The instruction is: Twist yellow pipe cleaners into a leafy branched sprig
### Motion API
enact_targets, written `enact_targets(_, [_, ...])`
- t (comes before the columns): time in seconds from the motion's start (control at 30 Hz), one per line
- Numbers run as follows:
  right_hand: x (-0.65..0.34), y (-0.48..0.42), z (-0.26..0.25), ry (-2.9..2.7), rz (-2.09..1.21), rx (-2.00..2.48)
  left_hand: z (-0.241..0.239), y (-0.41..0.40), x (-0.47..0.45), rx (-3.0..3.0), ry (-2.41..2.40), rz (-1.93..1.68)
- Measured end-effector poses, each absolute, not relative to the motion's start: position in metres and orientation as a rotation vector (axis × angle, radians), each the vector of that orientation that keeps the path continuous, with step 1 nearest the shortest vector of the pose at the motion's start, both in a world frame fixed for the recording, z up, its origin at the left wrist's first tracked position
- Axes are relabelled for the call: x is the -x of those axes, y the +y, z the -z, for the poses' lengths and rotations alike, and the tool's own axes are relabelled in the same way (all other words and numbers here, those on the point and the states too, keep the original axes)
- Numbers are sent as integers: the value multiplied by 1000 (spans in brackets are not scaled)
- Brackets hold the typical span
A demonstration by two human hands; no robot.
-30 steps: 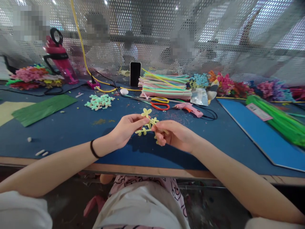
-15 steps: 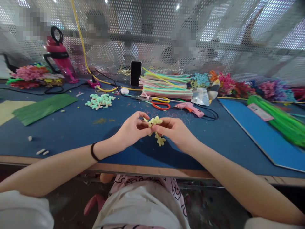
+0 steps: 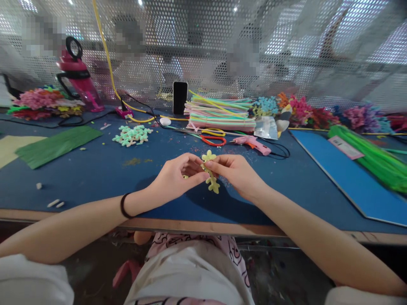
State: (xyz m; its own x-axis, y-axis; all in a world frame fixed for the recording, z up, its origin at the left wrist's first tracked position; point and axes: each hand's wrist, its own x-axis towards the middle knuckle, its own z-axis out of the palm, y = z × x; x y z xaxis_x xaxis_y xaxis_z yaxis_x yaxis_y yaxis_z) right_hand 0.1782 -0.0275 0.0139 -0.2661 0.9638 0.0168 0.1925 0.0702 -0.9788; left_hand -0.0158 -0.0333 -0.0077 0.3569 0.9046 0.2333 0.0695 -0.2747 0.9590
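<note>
A pale yellow fuzzy flower sprig (image 3: pixel 213 185), which looks like bent pipe cleaner, is held between my two hands above the blue table. One flower-shaped end points up and away, and another hangs toward me. My right hand (image 3: pixel 239 174) pinches its upper part between thumb and forefinger. From the other side, my left hand (image 3: pixel 178 174) has its thumb and fingertips closed on the sprig. A small yellow bit shows inside the curl of the left fingers. Both hands partly hide the middle of the sprig.
Beyond my hands lie scissors (image 3: pixel 213 140), a pink glue gun (image 3: pixel 254 145) and a bundle of pastel pipe cleaners (image 3: pixel 219 114). Mint snowflake-like pieces (image 3: pixel 132 135) sit left. A blue board (image 3: pixel 343 182) with a green pack (image 3: pixel 381 165) lies right. A phone (image 3: pixel 180 97) stands behind.
The sprig has turned more upright, with its upper flower now standing clear above my fingers. My left fingers have shifted lower and curled around it; the right hand keeps its pinch.
</note>
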Motion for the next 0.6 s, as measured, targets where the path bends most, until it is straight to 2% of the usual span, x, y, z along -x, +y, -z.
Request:
enact_targets(0.27, [-183,-27,-16,-1956,-741,1155,2,-29,14,-1225,949,-956])
enact_targets(0.43, [-179,-30,-16,-1962,-761,1181,3,-28,15,-1174,932,-972])
enact_targets(0.6, [-177,-35,-18,-2048,-586,1135,3,-25,16,-1098,911,-875])
